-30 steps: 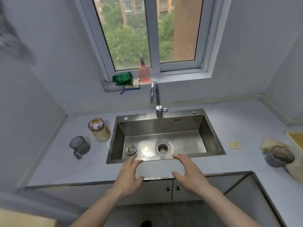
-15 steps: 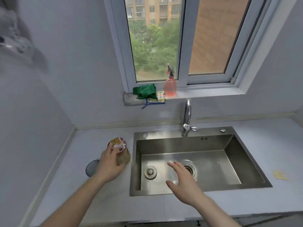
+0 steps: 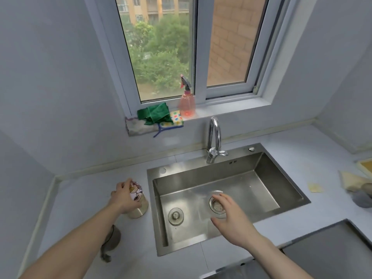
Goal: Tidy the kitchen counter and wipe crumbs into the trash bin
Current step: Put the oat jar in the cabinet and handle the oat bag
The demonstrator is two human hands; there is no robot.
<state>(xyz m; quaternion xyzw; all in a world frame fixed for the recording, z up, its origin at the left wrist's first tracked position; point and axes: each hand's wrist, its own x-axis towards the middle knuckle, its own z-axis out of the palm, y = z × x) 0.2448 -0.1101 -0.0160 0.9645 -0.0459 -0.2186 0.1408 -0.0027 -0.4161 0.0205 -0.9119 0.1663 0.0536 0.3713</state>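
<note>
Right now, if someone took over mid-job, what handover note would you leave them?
Left hand: closed around the jar on the counter, left of the sink.
Right hand: open and empty, above the sink's front edge.
Grey cup: near the front, partly behind the left forearm.
Green cloth and spray bottle: on the windowsill.
Scrap: on the counter right of the sink.
Done: nothing visibly.
Left: wiping; no bin in view.

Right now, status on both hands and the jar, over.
Left hand gripping the jar, upright on the counter beside the sink. Right hand open above the basin, empty. Nothing blocking.
</note>
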